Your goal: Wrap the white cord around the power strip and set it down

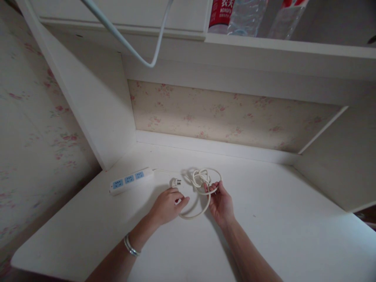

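Note:
A white power strip (131, 180) with blue socket faces lies on the desk to the left. Its pale cord (200, 177) runs right into a tangle of loops. My right hand (221, 203), palm turned up, has its fingers curled round strands of this cord. My left hand (168, 206) is closed, knuckles up, where the cord's lower loop passes under it; the fingers hide the exact grip. Just beyond its knuckles the plug (176, 182) shows, prongs pointing right. A silver bangle circles the left wrist.
Both hands are over a white desktop (264, 235). A side panel (96, 94) rises at left and another (346, 156) at right. Overhead, a shelf (279, 45) holds plastic bottles (246, 17), and a white cable (141, 58) hangs down in front.

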`<state>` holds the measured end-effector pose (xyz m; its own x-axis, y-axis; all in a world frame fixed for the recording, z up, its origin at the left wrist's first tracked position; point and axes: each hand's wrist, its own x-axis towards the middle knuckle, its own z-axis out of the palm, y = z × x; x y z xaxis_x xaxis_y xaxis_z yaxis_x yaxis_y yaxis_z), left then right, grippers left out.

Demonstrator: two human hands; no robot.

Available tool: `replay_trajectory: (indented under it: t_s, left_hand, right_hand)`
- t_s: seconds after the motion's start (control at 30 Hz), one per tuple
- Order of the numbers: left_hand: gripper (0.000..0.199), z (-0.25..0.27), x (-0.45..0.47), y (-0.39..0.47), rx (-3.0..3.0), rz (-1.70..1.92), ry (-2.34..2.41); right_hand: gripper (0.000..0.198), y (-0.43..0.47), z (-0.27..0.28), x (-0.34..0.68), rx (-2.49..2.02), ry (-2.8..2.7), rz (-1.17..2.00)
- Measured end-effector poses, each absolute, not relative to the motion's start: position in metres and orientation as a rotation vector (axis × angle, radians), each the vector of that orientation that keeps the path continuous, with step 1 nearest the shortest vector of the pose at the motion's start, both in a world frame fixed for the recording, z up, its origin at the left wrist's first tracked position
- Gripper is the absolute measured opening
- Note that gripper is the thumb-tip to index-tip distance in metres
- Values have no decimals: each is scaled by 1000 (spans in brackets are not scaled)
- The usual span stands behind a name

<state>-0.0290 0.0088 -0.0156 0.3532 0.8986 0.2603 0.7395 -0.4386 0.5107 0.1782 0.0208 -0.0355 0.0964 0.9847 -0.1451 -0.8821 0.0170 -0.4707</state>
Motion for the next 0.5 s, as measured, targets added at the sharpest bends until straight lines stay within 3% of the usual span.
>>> replay_trajectory:
  t_s: [0.2, 0.5]
  left_hand:
    - [25, -15, -14, -4, 2351, 653, 1042]
    - [28, -26, 2, -17, 2010, 626, 1062]
  right_hand:
    - [17, 19, -32, 174, -473, -247, 1490]
    - [11, 18, -18, 160, -452, -419, 1521]
